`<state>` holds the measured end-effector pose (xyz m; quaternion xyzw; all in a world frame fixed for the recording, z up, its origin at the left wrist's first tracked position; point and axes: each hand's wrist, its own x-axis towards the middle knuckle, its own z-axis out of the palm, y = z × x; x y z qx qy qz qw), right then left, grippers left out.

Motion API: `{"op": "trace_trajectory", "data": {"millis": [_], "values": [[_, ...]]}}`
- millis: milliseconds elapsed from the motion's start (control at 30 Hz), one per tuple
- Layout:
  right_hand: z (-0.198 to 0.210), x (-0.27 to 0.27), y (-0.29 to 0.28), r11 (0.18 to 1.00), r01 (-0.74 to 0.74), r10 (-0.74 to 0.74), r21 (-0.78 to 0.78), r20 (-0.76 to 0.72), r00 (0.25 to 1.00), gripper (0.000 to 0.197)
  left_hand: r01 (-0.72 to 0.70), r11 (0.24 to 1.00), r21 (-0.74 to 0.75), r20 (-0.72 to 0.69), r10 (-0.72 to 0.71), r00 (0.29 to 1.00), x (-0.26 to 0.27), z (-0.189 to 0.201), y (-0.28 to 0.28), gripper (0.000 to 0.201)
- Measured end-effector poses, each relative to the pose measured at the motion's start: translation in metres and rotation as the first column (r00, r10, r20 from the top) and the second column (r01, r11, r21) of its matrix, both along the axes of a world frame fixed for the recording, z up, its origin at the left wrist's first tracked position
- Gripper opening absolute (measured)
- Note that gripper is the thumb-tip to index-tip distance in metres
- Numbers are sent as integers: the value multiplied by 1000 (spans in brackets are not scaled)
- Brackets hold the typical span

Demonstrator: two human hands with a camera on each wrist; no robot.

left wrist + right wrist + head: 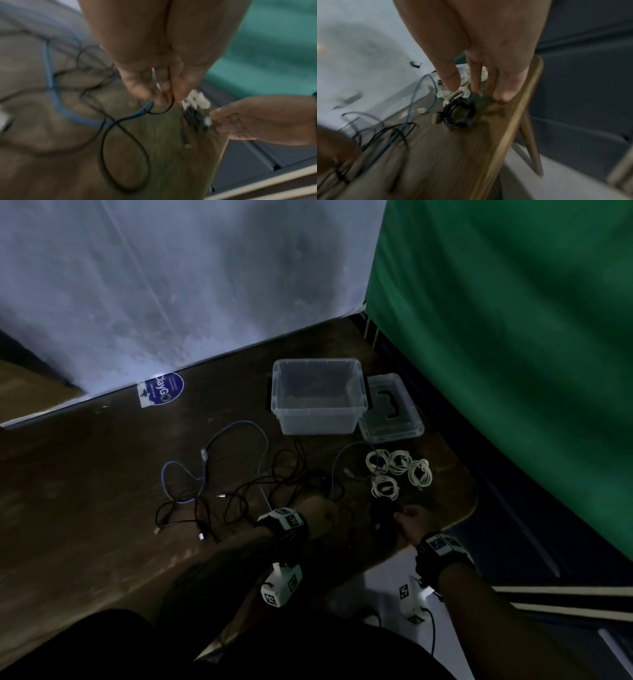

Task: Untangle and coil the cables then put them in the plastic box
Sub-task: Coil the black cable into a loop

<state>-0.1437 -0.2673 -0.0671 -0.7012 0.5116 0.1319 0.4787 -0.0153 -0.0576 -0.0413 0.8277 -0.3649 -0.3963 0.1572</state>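
A clear plastic box (318, 419) stands open at the back of the wooden table (102, 491). Loose black cables (246, 491) and a blue cable (239, 426) lie tangled in the middle. Several coiled white cables (399, 472) lie near the right edge. My left hand (163, 100) pinches a loop of the black cable (123, 155) just above the table. A coiled black cable (458, 113) lies on the table by the white coils (462, 92). My right hand (476, 92) hovers over it with straight fingers, holding nothing.
The box's clear lid (390, 409) lies flat right of the box. A green curtain (513, 337) hangs on the right, a white sheet (171, 285) behind. The table's rounded right edge (513, 121) runs just beside my right hand. A round sticker (164, 392) is at the back left.
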Motion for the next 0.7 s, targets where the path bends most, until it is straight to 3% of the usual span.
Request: {"op": "trace_trajectory", "data": {"millis": [133, 300, 400, 633, 700], "values": [[42, 19, 12, 957, -149, 204, -247, 216, 955, 35, -191, 955, -226, -5, 195, 981, 18, 27, 3, 18], [110, 61, 48, 837, -524, 542, -156, 365, 757, 32, -318, 850, -421, -61, 323, 945, 37, 65, 5, 17], [139, 81, 58, 798, -549, 601, -248, 403, 690, 21, -357, 796, -489, -91, 361, 928, 50, 89, 13, 22], [186, 109, 49, 816, -490, 576, -305, 485, 658, 8, -433, 693, -576, -178, 411, 894, 66, 117, 40, 28], [193, 111, 56, 739, -597, 672, -314, 405, 620, 6, -454, 645, -614, -204, 426, 881, 66, 126, 39, 27]]}}
